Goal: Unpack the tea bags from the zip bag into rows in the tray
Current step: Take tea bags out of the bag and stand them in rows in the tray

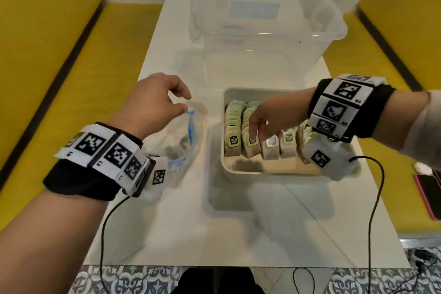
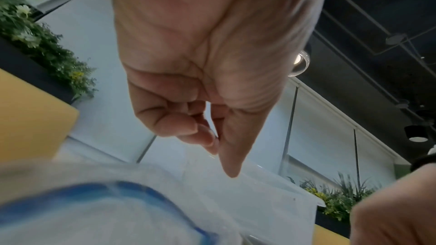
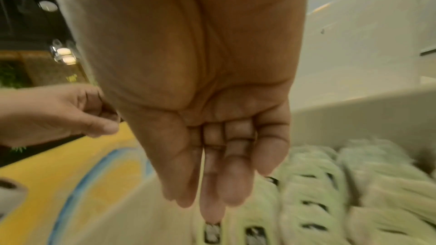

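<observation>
The clear zip bag [image 1: 181,148] with a blue zip strip stands open on the table, left of the white tray [image 1: 262,90]. My left hand [image 1: 187,104] pinches the bag's top rim between thumb and forefinger and holds it up. Dark tea bags show dimly inside it. The tray holds several rows of green-tagged tea bags [image 1: 232,136] standing on edge. My right hand [image 1: 256,132] reaches into the tray with straight fingers, its tips touching the tea bags of the second and third rows. In the right wrist view that hand [image 3: 210,206] holds nothing above the tea bags [image 3: 318,183].
A large clear plastic bin [image 1: 262,38] stands just behind the tray on the white table [image 1: 238,234]. Yellow benches [image 1: 59,79] flank the table. A pink-cased phone [image 1: 429,196] lies at the right edge. Black wrist cables [image 1: 372,210] hang over the near table edge.
</observation>
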`<state>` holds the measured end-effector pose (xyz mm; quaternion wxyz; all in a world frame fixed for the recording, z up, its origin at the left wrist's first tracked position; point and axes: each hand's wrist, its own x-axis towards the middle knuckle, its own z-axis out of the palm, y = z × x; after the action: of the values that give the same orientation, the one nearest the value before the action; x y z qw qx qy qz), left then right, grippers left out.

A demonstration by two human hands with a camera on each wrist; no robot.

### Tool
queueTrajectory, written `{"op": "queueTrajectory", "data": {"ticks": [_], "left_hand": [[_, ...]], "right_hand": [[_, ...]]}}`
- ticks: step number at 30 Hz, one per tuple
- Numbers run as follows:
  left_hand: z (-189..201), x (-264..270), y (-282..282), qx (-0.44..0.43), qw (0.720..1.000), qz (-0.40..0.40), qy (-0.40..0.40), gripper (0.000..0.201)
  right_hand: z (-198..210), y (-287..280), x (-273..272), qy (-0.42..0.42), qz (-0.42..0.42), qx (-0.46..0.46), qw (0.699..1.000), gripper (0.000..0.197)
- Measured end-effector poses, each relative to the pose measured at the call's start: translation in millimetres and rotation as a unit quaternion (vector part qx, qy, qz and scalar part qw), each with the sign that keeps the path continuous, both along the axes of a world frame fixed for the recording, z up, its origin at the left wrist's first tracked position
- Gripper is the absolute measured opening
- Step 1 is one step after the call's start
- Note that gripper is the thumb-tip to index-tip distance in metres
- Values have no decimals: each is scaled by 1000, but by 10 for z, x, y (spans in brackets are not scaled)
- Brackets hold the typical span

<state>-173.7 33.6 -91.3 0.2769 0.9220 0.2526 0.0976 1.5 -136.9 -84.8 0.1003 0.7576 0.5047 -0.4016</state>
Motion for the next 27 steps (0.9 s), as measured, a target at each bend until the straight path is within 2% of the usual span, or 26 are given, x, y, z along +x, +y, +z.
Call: {"op": "queueTrajectory", "data": {"ticks": [3,7,11,14,16,18,23,25,27], "left_hand": [[-24,-170,114,2,1000,19,16,25],[-172,-416,127,-23,992,68,103,57],[-448,-623,123,-80,979,124,141,79],[-629,-710,101,-128,970,141,154,79],[-684,-751,101,-136,968,132,162,62],[-708,-779,131,-119,974,110,156,49],[-690,-811,150,-119,986,53,106,50],[-684,-811,126,-134,986,31,97,53],[-661,-806,108,-153,985,10,85,58]], "right_hand": [[219,131,-232,-23,-23,82,996,12],[410,291,-671,-37,-36,187,981,14],[202,475,-1278,-39,-19,261,964,26],[-212,624,-1665,-63,-10,208,976,35],[-459,676,-1803,-91,-27,157,983,32],[-622,688,-1851,-103,-86,148,980,26],[-753,714,-1845,-115,-183,160,963,29],[-795,822,-1823,-122,-187,149,963,37],[-869,953,-1806,-135,-180,122,967,37]]}}
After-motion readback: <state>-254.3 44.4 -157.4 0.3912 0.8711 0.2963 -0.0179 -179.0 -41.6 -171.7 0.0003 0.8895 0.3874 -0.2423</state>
